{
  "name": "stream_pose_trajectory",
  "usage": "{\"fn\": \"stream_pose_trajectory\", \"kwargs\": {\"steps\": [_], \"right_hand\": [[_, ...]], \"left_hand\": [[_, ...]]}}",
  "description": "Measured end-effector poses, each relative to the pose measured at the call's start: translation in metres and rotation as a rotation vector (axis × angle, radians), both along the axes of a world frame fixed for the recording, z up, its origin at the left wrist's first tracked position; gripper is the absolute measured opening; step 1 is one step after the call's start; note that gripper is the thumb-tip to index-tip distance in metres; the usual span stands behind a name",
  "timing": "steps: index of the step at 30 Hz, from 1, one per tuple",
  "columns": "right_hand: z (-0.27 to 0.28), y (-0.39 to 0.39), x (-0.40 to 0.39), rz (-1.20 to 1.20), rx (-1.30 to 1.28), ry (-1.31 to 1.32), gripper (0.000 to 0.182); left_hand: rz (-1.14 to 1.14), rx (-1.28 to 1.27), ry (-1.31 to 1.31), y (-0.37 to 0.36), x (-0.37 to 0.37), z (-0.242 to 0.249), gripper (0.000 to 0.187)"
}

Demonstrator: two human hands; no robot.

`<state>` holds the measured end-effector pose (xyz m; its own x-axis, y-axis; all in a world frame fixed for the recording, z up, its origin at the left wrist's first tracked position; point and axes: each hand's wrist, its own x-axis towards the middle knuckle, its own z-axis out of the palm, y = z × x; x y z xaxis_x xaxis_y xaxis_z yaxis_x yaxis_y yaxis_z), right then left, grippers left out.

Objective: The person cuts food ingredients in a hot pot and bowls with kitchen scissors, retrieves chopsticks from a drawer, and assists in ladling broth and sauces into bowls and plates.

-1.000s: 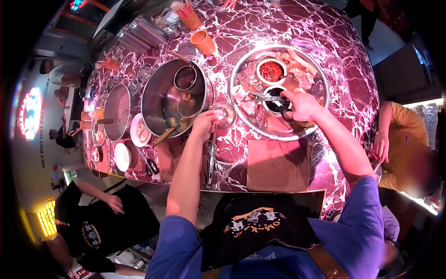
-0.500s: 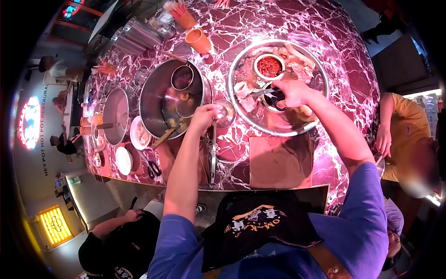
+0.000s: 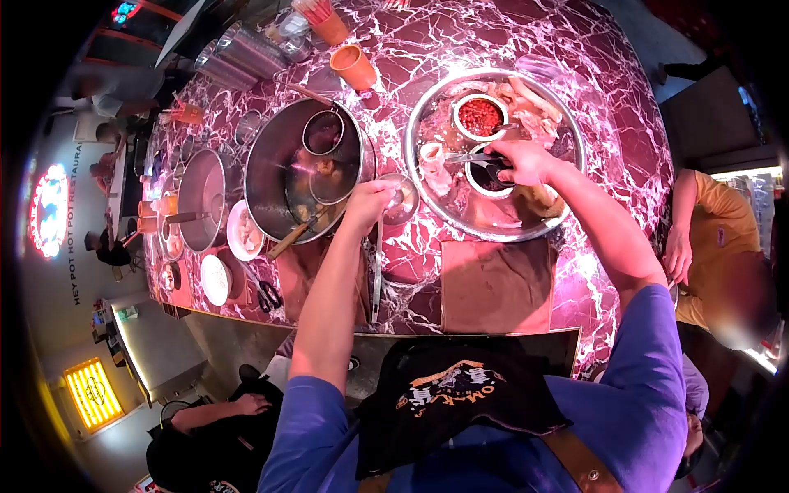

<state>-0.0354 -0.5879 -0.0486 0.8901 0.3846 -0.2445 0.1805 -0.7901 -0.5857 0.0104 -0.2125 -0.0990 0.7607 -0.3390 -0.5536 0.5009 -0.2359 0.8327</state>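
My left hand [image 3: 369,207] is closed on the rim of a small metal bowl [image 3: 398,200], held between the large pot [image 3: 256,197] and the round metal tray [image 3: 427,205]. Over that tray, my right hand [image 3: 524,163] grips metal tongs [image 3: 464,157], whose tips are at a piece of pale meat [image 3: 433,168] on the left side. Below the tongs is a white bowl of dark sauce [image 3: 491,187]. A bowl of red chopped chili [image 3: 480,117] sits behind it, with more meat [image 3: 534,107] around the tray.
A wooden-handled ladle [image 3: 288,241] rests in the pot. Left of it are a second pan [image 3: 197,177], white bowls [image 3: 216,280] and scissors [image 3: 269,296]. Brown cloths [image 3: 497,287] lie along the near edge. An orange cup [image 3: 353,67] stands behind. A person in yellow [image 3: 723,222] is at right.
My right hand and the tongs have shifted slightly, and the tongs now lie more level at the pale meat. My left hand has moved slightly right with the small bowl.
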Motion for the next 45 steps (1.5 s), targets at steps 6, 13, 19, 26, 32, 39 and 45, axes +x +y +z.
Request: {"fn": "stream_pose_trajectory", "kwargs": {"steps": [6, 13, 19, 26, 32, 39, 45], "right_hand": [[0.024, 0.002, -0.015, 0.04, -0.166, 0.042, 0.044], [0.042, 0.001, -0.032, -0.048, -0.263, 0.037, 0.047], [0.027, 0.024, -0.02, -0.041, -0.255, -0.069, 0.056], [0.011, 0.018, -0.021, 0.015, -0.18, -0.049, 0.04], [0.017, 0.011, -0.038, 0.045, -0.238, -0.008, 0.037], [0.039, 0.007, -0.063, -0.139, -0.276, -0.015, 0.055], [0.036, 0.03, -0.061, -0.165, -0.258, -0.119, 0.055]], "left_hand": [[0.053, -0.082, 0.057, -0.002, -0.007, -0.006, 0.021], [0.134, -0.224, 0.216, -0.002, -0.007, 0.01, 0.016], [0.112, -0.202, 0.14, -0.015, -0.006, 0.013, 0.021], [0.072, -0.192, 0.013, -0.016, -0.008, 0.003, 0.021], [0.112, -0.216, 0.174, -0.007, -0.006, 0.003, 0.02], [0.13, -0.304, 0.289, -0.006, -0.005, 0.015, 0.019], [0.065, -0.274, 0.254, -0.012, -0.01, 0.023, 0.018]]}}
